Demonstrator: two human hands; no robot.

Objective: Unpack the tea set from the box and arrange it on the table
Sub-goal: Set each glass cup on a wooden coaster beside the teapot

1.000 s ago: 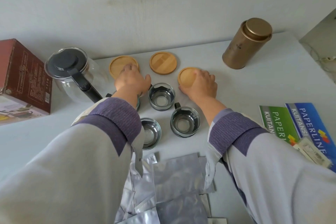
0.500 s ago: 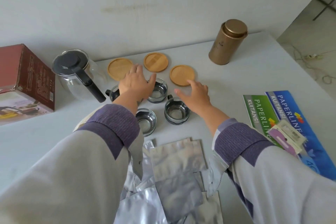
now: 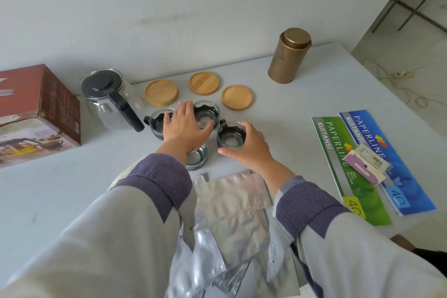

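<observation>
A: From the left we note one red cardboard box (image 3: 40, 109), its edges scuffed, then one clear glass teapot (image 3: 110, 101) with a black lid and handle.

B: We count three round bamboo coasters (image 3: 161, 92) near the wall and four glass cups in black holders clustered before them.

A: Our left hand (image 3: 185, 126) hovers flat above the cups, fingers straight and spread. Our right hand (image 3: 249, 146) curls thumb and fingers round the rightmost cup (image 3: 231, 135).

B: Crinkled silver foil pouches (image 3: 235, 203) lie nearest us; we cannot count them. Further right, one brushed gold tin (image 3: 289, 55), cylindrical, and two glossy receipt books (image 3: 358, 159).

A: The table (image 3: 60, 191) is smooth white, set against a plain white wall.
</observation>
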